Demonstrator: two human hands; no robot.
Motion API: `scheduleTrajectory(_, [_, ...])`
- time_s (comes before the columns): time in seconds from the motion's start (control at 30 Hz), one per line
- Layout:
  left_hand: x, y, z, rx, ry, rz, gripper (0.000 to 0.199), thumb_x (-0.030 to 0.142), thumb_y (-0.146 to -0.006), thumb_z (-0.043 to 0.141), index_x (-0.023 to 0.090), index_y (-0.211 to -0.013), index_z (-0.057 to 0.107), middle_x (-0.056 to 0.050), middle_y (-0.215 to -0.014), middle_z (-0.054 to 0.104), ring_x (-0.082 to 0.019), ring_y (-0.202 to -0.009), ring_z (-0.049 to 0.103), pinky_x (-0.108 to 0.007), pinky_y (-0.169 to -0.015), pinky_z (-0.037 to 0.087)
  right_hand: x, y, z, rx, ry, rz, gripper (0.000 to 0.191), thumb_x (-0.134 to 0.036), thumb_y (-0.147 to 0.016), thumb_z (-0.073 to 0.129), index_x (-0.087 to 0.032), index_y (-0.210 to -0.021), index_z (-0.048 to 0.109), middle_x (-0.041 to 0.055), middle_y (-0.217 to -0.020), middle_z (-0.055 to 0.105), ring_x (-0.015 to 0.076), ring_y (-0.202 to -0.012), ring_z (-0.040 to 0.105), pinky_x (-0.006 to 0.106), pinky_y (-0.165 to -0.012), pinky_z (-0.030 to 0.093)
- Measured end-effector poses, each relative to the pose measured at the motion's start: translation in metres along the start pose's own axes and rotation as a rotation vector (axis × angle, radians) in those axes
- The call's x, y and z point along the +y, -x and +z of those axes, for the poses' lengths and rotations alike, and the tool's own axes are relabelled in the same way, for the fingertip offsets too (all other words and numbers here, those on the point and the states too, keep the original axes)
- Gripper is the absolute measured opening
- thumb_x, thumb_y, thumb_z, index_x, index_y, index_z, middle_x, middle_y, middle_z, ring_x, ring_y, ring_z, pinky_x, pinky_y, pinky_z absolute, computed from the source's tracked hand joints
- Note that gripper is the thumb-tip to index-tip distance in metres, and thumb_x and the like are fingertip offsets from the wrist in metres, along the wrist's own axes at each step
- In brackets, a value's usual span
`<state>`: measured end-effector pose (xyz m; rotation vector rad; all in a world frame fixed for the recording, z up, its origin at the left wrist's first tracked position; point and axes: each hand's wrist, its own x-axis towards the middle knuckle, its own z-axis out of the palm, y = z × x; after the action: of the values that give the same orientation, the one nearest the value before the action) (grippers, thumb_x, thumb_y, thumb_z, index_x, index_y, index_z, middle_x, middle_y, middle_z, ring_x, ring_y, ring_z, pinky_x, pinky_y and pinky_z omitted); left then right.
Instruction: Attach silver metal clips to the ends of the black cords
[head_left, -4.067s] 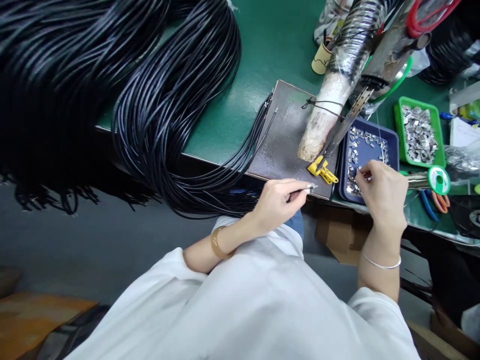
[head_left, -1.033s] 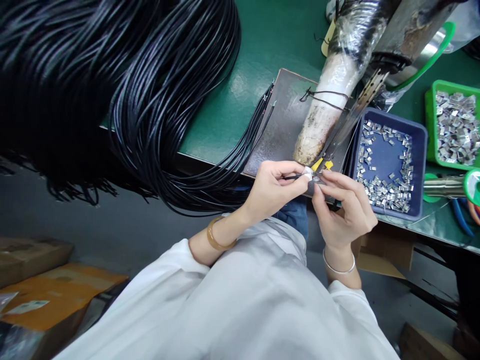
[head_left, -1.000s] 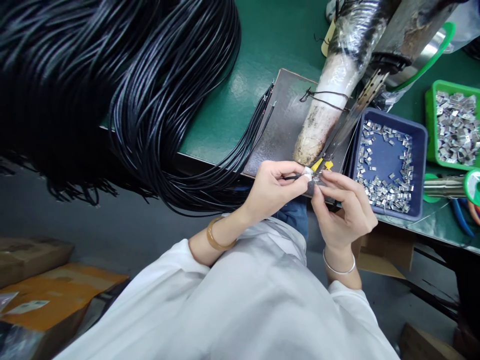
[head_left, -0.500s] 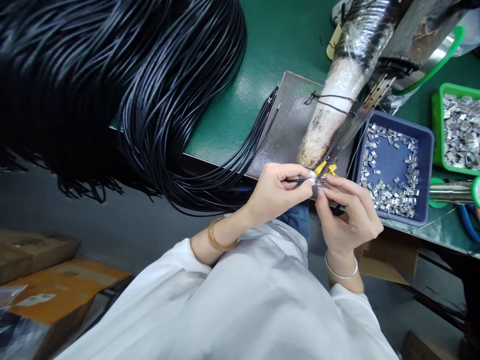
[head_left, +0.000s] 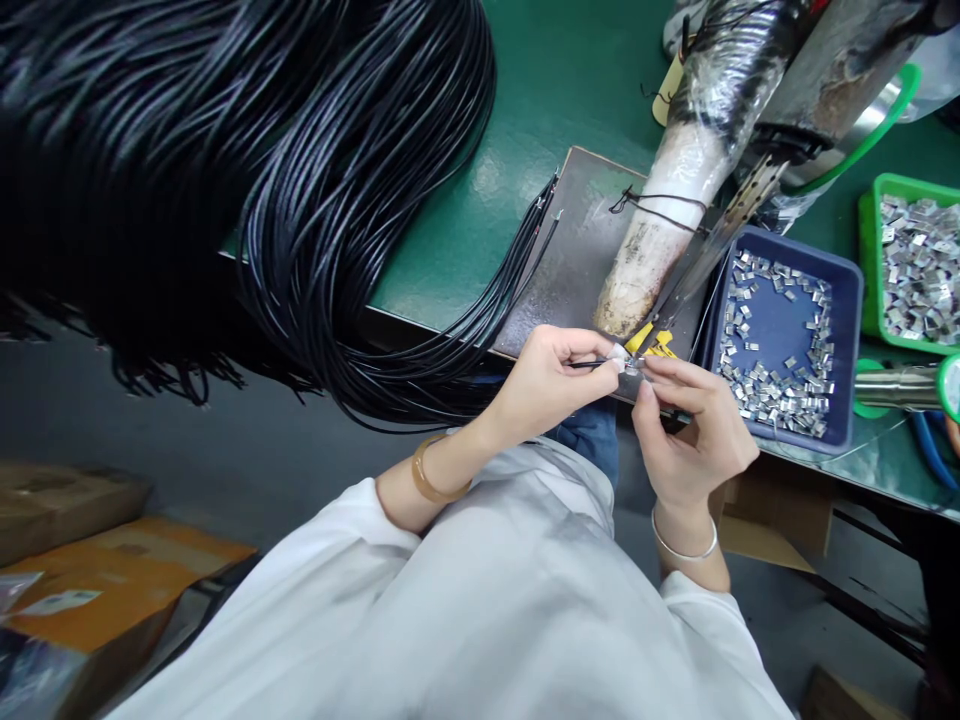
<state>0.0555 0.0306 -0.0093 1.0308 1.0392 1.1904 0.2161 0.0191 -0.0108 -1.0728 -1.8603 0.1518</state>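
Note:
A black cable (head_left: 587, 364) is pinched between the thumb and fingertips of my left hand (head_left: 551, 385), its end pointing right. Close to that end, my right hand (head_left: 694, 425) has its thumb and fingers drawn together around something too small to make out. A small shiny piece (head_left: 632, 367) shows between the two hands. Just above the fingertips is a yellow part (head_left: 660, 345) at the lower end of a metal tool, beside a white wrapped tube (head_left: 645, 255). Several black cables (head_left: 517, 270) lie with their ends on a grey plate (head_left: 577, 220).
A big bundle of black cables (head_left: 360, 170) covers the left of the green table (head_left: 525, 70). To the right stand a blue tray (head_left: 780, 310) and a green tray (head_left: 870, 260), both with small metal pieces. Cardboard boxes (head_left: 127, 570) are at the lower left.
The dark fingertip covering seen at my right thumb is out of sight, and the fingertips sit slightly further apart. My left hand still pinches the cable. The view has shifted slightly.

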Motion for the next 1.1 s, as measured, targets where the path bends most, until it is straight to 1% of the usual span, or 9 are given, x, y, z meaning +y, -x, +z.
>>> scheduleTrajectory(0.13, [0.001, 0.004, 0.002, -0.074, 0.016, -0.023, 0.010, 0.016, -0.076, 0.066, 0.010, -0.078, 0.073, 0.003, -0.058, 0.056, -0.003, -0.051, 0.041, -0.015, -0.047, 0.033, 0.002, -0.002, -0.002, -0.018, -0.034, 0.069, 0.017, -0.009, -0.086, 0.068, -0.021, -0.097, 0.063, 0.0029, -0.098, 0.075, 0.0160, -0.090, 0.074, 0.030, -0.078, 0.062])
scheduleTrajectory(0.23, [0.000, 0.008, 0.001, -0.126, 0.027, -0.088, 0.008, 0.015, -0.074, 0.067, 0.009, -0.078, 0.070, 0.006, -0.052, 0.045, -0.003, -0.048, 0.035, -0.016, -0.046, 0.030, 0.001, -0.002, -0.004, -0.052, 0.002, 0.036, 0.017, -0.009, -0.087, 0.068, -0.022, -0.097, 0.062, -0.0001, -0.090, 0.075, 0.0141, -0.085, 0.074, 0.026, -0.076, 0.060])
scheduleTrajectory(0.4, [-0.007, 0.013, -0.006, -0.200, 0.096, -0.180, 0.015, 0.025, -0.082, 0.069, 0.010, -0.081, 0.068, -0.001, -0.061, 0.063, -0.006, -0.049, 0.050, -0.017, -0.047, 0.041, 0.002, 0.000, -0.004, -0.015, 0.044, -0.074, 0.021, -0.006, -0.084, 0.069, -0.022, -0.096, 0.062, -0.0007, -0.090, 0.074, 0.0139, -0.085, 0.074, 0.025, -0.079, 0.059])
scheduleTrajectory(0.53, [-0.010, 0.015, -0.010, -0.126, 0.077, 0.015, 0.014, 0.021, -0.080, 0.074, 0.010, -0.088, 0.075, -0.006, -0.081, 0.072, -0.010, -0.072, 0.063, -0.019, -0.067, 0.052, 0.008, -0.001, -0.004, -0.094, -0.221, 0.210, 0.010, -0.016, -0.089, 0.067, -0.022, -0.091, 0.058, -0.0020, -0.084, 0.066, 0.0116, -0.076, 0.069, 0.023, -0.068, 0.057])
scheduleTrajectory(0.63, [-0.009, 0.016, -0.010, -0.164, 0.069, 0.021, 0.014, 0.020, -0.080, 0.072, 0.009, -0.088, 0.077, -0.007, -0.082, 0.074, -0.011, -0.073, 0.063, -0.020, -0.068, 0.051, 0.010, -0.003, -0.004, -0.216, -0.334, 0.375, 0.009, -0.024, -0.091, 0.065, -0.021, -0.090, 0.057, -0.0025, -0.082, 0.062, 0.0101, -0.070, 0.066, 0.022, -0.063, 0.056])
scheduleTrajectory(0.73, [-0.006, 0.016, -0.008, -0.152, 0.083, -0.025, 0.018, 0.022, -0.082, 0.068, 0.009, -0.089, 0.077, -0.002, -0.067, 0.067, -0.006, -0.056, 0.052, -0.016, -0.054, 0.043, 0.006, -0.002, -0.002, -0.112, -0.230, 0.288, 0.005, -0.021, -0.092, 0.063, -0.021, -0.092, 0.058, -0.0008, -0.087, 0.066, 0.0128, -0.079, 0.071, 0.025, -0.069, 0.059])
scheduleTrajectory(0.83, [-0.005, 0.015, -0.005, -0.083, 0.088, -0.025, 0.018, 0.024, -0.081, 0.067, 0.009, -0.086, 0.076, 0.000, -0.065, 0.063, -0.006, -0.057, 0.050, -0.016, -0.055, 0.043, 0.000, 0.002, 0.001, 0.021, -0.039, 0.077, 0.012, -0.013, -0.089, 0.066, -0.022, -0.096, 0.061, 0.0013, -0.094, 0.071, 0.0152, -0.088, 0.073, 0.028, -0.074, 0.061])
scheduleTrajectory(0.93, [-0.007, 0.014, -0.002, -0.017, 0.064, -0.027, 0.019, 0.026, -0.081, 0.068, 0.009, -0.087, 0.073, 0.001, -0.064, 0.058, -0.006, -0.057, 0.046, -0.016, -0.054, 0.040, -0.002, 0.005, 0.003, 0.055, 0.128, -0.060, 0.022, -0.008, -0.083, 0.073, -0.023, -0.097, 0.065, 0.0011, -0.097, 0.075, 0.0144, -0.087, 0.073, 0.027, -0.078, 0.061])
scheduleTrajectory(1.1, [-0.011, 0.014, 0.001, -0.003, -0.016, 0.041, 0.017, 0.025, -0.085, 0.064, 0.009, -0.089, 0.069, 0.006, -0.058, 0.035, -0.004, -0.051, 0.027, -0.015, -0.045, 0.022, 0.000, 0.003, 0.007, 0.044, 0.082, -0.023, 0.019, -0.007, -0.081, 0.074, -0.022, -0.092, 0.068, 0.0014, -0.096, 0.074, 0.0140, -0.088, 0.072, 0.027, -0.080, 0.061])
